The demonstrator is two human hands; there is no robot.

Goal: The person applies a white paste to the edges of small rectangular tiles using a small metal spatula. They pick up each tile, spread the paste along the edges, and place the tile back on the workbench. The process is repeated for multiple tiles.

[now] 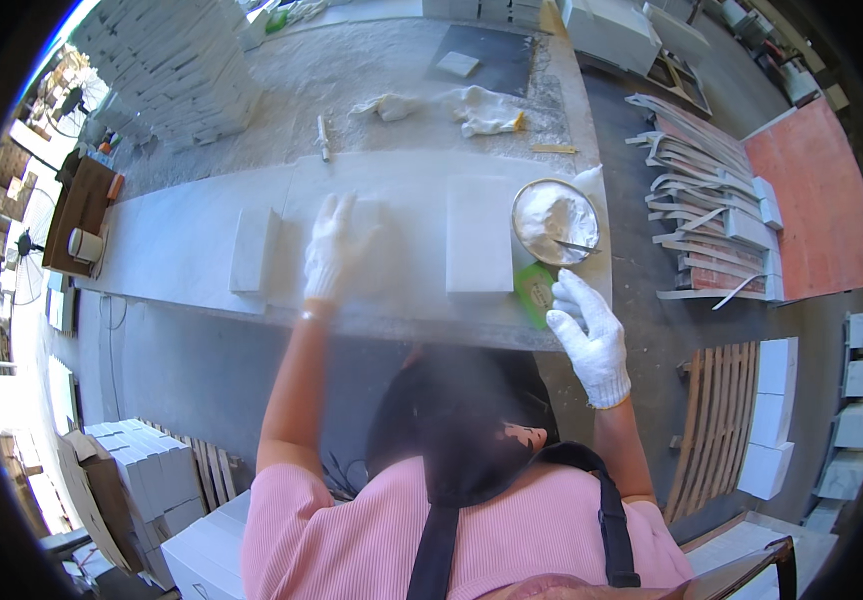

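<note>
My left hand (pixel 329 248), in a white knit glove, is over the dusty worktable with its fingers stretched out, slightly blurred. A faint pale slab shape shows beside it. A white slab (pixel 254 250) stands left of that hand, and another white slab (pixel 480 236) lies to its right. My right hand (pixel 590 335), also gloved, is at the table's front right edge, thumb and fingers apart. Right by its fingertips is a green rounded pad (pixel 534 292) with a label. Behind the pad, a round bowl (pixel 556 222) holds white paste or powder, with a dark blade (pixel 578 245) resting in it.
Crumpled white gloves (pixel 487 110), a small white stick (pixel 324 138) and a wooden strip (pixel 554 149) lie farther back. A tall stack of slabs (pixel 167 70) rises back left. On the right are pale strips (pixel 702 200) and a wooden pallet (pixel 717 425).
</note>
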